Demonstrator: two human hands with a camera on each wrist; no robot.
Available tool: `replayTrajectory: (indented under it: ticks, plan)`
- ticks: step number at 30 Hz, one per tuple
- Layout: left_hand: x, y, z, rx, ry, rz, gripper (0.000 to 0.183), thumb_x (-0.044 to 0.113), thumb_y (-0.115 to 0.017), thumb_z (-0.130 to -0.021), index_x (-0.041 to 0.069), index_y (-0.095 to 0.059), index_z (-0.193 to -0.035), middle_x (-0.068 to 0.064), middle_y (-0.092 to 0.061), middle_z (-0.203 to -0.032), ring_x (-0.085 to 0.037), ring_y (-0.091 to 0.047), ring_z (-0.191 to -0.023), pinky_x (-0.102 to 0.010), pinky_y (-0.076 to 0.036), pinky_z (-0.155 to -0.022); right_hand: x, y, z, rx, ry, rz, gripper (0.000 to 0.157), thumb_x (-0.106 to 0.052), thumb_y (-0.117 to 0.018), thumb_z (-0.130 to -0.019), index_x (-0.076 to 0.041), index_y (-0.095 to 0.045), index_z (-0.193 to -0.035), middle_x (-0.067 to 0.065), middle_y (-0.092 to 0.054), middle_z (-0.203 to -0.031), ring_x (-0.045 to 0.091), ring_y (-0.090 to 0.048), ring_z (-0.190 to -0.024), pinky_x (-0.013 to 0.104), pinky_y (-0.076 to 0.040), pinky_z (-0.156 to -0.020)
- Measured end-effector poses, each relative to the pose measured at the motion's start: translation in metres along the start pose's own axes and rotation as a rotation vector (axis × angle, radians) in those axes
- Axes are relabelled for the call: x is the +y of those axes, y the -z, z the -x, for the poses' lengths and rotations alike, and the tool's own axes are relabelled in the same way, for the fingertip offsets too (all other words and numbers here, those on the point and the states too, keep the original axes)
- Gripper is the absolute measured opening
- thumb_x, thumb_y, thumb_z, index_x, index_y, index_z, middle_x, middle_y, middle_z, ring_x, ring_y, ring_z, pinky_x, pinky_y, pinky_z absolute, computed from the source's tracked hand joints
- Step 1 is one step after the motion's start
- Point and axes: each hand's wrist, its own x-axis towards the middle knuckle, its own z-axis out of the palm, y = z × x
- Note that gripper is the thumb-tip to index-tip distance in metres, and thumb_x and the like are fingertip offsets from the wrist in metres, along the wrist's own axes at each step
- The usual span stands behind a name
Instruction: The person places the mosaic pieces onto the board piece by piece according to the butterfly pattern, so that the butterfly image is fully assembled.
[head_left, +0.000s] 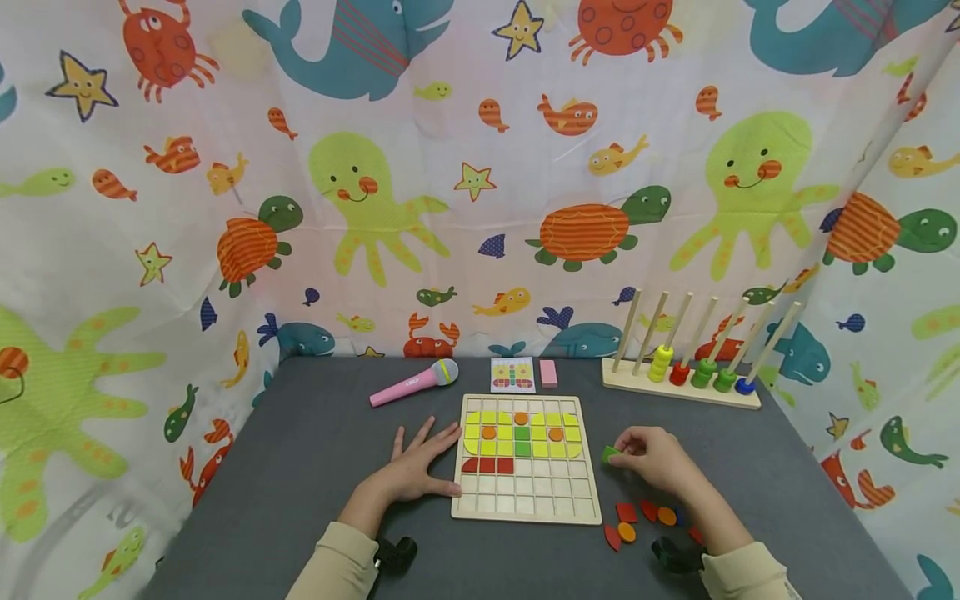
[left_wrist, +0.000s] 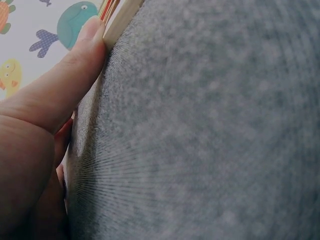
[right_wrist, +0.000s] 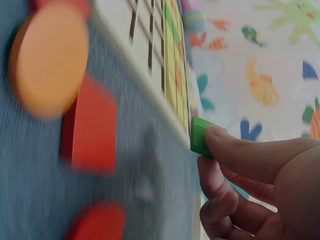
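Observation:
A wooden grid board (head_left: 525,505) lies on the table, its upper rows holding yellow, orange and green tiles and a short run of red ones. My left hand (head_left: 408,468) is spread at the board's left edge, thumb and fingertips touching the frame; the left wrist view shows the thumb (left_wrist: 75,70) against the wooden side. Just off the right edge, my right hand (head_left: 654,457) pinches a green square tile (right_wrist: 201,136) between thumb and forefinger. Loose red tiles (head_left: 626,512), orange discs (head_left: 667,516) and a partly hidden blue piece lie below that hand.
Behind the board stand a pattern card (head_left: 513,375) and a pink block (head_left: 548,373). A pink toy microphone (head_left: 411,385) lies at the back left. At the back right is a peg stand (head_left: 682,389) with coloured rings. A printed curtain (head_left: 465,242) hangs behind the table.

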Motion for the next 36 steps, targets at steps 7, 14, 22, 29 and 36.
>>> replayTrajectory:
  ticks: [7, 14, 22, 29, 36]
  plan:
    - [-0.001, -0.001, -0.001, 0.0, 0.001, -0.003, 0.108, 0.071, -0.075, -0.073, 0.036, -0.023, -0.161, 0.013, -0.02, -0.168, -0.029, 0.006, -0.158, -0.068, 0.02, -0.115, -0.032, -0.027, -0.01, -0.002, 0.015, -0.037, 0.006, -0.019, -0.077, -0.09, -0.014, -0.074, -0.089, -0.001, -0.063, -0.076, 0.018, -0.053, -0.073, 0.03, -0.044, -0.063]
    - [-0.001, 0.0, -0.001, -0.002, 0.002, -0.003, 0.108, 0.071, -0.074, -0.073, 0.037, -0.022, -0.161, 0.014, -0.019, -0.168, -0.029, 0.006, -0.158, -0.068, 0.02, -0.115, -0.054, -0.052, -0.017, -0.015, 0.075, -0.07, 0.006, -0.019, -0.078, -0.088, -0.015, -0.075, -0.085, -0.003, -0.063, -0.075, 0.016, -0.053, -0.071, 0.029, -0.044, -0.061]
    - [-0.002, -0.001, -0.001, -0.003, 0.005, -0.006, 0.108, 0.071, -0.074, -0.073, 0.037, -0.022, -0.161, 0.013, -0.02, -0.168, -0.029, 0.006, -0.158, -0.068, 0.02, -0.115, -0.071, -0.082, -0.026, -0.018, 0.104, -0.107, 0.01, -0.019, -0.082, -0.085, -0.016, -0.073, -0.082, -0.004, -0.063, -0.071, 0.013, -0.054, -0.066, 0.027, -0.045, -0.058]
    - [-0.001, 0.001, 0.001, -0.007, 0.008, -0.004, 0.107, 0.071, -0.074, -0.073, 0.037, -0.022, -0.161, 0.013, -0.02, -0.168, -0.028, 0.006, -0.158, -0.068, 0.02, -0.115, -0.08, -0.096, -0.028, -0.027, 0.153, -0.048, 0.011, -0.019, -0.081, -0.086, -0.018, -0.073, -0.08, -0.006, -0.063, -0.072, 0.013, -0.055, -0.068, 0.029, -0.047, -0.061]
    - [0.001, 0.003, 0.001, -0.016, 0.011, 0.001, 0.107, 0.071, -0.074, -0.073, 0.038, -0.022, -0.161, 0.013, -0.019, -0.168, -0.029, 0.007, -0.158, -0.068, 0.02, -0.114, -0.082, -0.099, -0.028, -0.019, 0.152, 0.013, 0.011, -0.019, -0.082, -0.085, -0.02, -0.073, -0.079, -0.007, -0.062, -0.073, 0.014, -0.055, -0.071, 0.031, -0.046, -0.066]
